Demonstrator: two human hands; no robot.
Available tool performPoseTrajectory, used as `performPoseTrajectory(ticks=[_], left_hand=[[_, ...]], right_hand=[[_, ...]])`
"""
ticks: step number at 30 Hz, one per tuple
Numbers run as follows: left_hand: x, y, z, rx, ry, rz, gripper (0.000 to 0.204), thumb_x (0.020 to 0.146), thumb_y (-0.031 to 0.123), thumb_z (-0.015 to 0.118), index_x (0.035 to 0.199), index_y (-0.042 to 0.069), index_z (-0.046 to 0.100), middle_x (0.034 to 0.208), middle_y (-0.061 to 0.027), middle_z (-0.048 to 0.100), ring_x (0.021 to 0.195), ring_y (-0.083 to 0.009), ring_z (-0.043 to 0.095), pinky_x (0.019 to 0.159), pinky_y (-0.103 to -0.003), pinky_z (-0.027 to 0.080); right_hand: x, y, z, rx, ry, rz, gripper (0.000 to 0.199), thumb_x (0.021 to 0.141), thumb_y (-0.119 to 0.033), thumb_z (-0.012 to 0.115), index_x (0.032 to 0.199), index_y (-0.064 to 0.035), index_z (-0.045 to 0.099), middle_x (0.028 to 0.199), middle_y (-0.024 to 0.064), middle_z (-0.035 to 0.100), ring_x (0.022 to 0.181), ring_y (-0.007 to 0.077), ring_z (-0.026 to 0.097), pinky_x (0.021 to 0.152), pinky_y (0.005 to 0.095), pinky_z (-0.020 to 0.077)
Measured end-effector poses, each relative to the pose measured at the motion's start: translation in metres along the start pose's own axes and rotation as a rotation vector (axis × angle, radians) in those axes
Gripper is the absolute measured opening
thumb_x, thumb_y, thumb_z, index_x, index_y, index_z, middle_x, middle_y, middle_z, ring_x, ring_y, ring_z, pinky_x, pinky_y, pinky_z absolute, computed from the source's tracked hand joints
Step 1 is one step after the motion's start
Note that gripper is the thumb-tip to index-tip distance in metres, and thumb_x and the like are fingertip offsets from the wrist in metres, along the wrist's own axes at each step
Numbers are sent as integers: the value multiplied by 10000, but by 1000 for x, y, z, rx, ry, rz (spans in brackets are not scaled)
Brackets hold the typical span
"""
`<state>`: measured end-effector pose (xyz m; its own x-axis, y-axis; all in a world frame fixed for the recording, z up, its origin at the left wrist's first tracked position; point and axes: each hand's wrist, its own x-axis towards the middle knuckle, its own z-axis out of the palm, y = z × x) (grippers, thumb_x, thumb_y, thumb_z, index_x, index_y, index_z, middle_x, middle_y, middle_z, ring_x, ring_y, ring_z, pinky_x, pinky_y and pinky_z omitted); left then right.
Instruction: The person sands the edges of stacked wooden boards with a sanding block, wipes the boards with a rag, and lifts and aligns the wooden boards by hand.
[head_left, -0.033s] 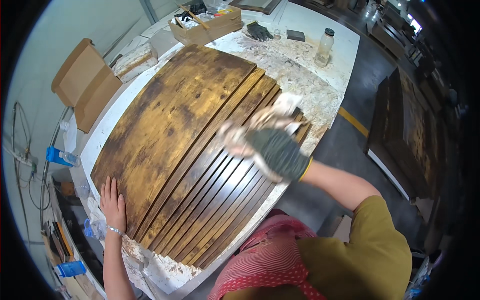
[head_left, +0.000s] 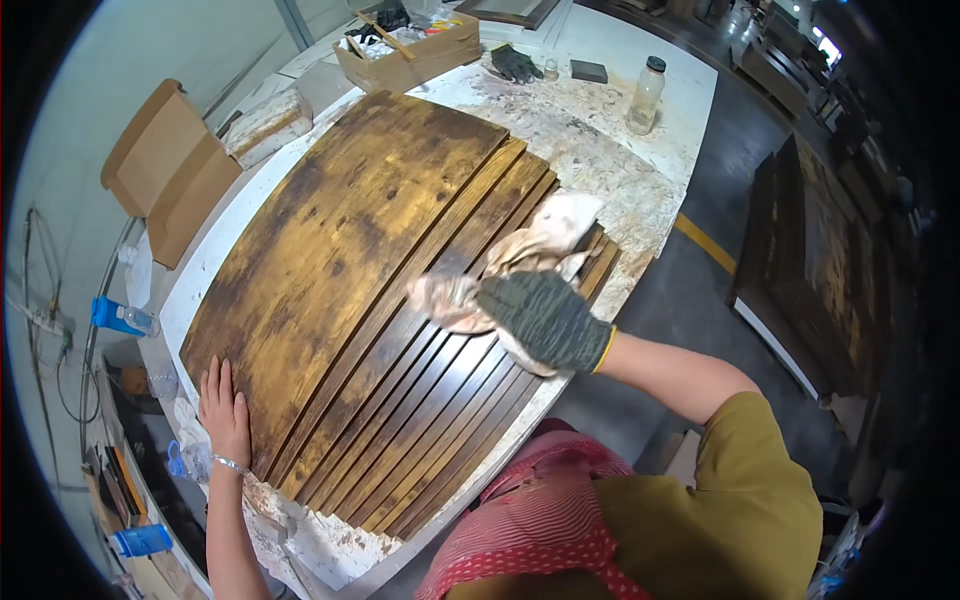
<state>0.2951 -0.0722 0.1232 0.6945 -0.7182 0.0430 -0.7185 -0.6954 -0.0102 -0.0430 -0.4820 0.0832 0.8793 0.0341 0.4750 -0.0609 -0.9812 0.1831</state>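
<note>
A fanned stack of brown wood-grain boards (head_left: 345, 200) lies across the table, each board's edge showing past the one above. My right hand (head_left: 550, 318), in a dark knitted glove with a yellow cuff edge, is closed on a stained white and pinkish rag (head_left: 535, 240). The rag is bunched under the fingers and pressed on the stepped edges at the right of the stack; one end spreads out beyond the hand. My left hand (head_left: 224, 408) is bare, with a bracelet at the wrist, and lies flat with fingers stretched over the top board's near left edge.
On the stained white table (head_left: 640, 170) stand a dark-capped jar (head_left: 646, 97), a dark block (head_left: 589, 71), a loose glove (head_left: 516, 65) and a filled cardboard box (head_left: 415, 60). An open carton (head_left: 175, 180) sits at the left. More dark boards (head_left: 815, 270) are stacked at the right.
My right hand and the rag have shifted slightly nearer and to the left over the board edges, and look less blurred. My left hand stays in place.
</note>
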Motion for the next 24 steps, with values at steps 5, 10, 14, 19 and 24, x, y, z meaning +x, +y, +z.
performPoseTrajectory(ticks=[5,10,14,19,24], left_hand=[[0,1,-2,-12,-7,9,560,1010,325,346,1522,98,346,1612,-84,265,1475,-339,214,1188,-475,140],[-1,-1,0,-1,-18,-7,565,1009,333,347,1525,102,342,1612,-88,264,1478,-340,210,1186,-479,142],[0,-3,1,6,-11,12,567,1011,342,347,1528,108,340,1613,-92,262,1477,-344,213,1182,-482,149],[0,-3,2,23,-9,3,563,1011,335,355,1528,114,340,1613,-91,264,1470,-349,232,1179,-480,157],[-1,-2,2,4,15,11,552,1012,326,362,1527,127,343,1612,-75,271,1469,-341,238,1177,-476,162]], right_hand=[[-18,75,33,982,-172,799,347,895,-154,557,1219,-60,636,1142,145,677,1092,251,639,940,422,483],[-17,88,29,183,82,320,374,856,-107,567,1223,-51,619,1127,160,666,1001,292,647,926,405,494],[-9,24,28,-6,68,-53,238,957,-145,534,1144,-21,617,1031,118,666,926,188,656,744,329,551],[-22,108,43,613,8,710,224,942,-105,534,1130,-51,643,1003,131,696,886,245,672,791,338,540],[-25,153,34,219,168,857,301,935,-218,505,1110,-39,671,1018,206,698,915,332,673,865,406,511]])
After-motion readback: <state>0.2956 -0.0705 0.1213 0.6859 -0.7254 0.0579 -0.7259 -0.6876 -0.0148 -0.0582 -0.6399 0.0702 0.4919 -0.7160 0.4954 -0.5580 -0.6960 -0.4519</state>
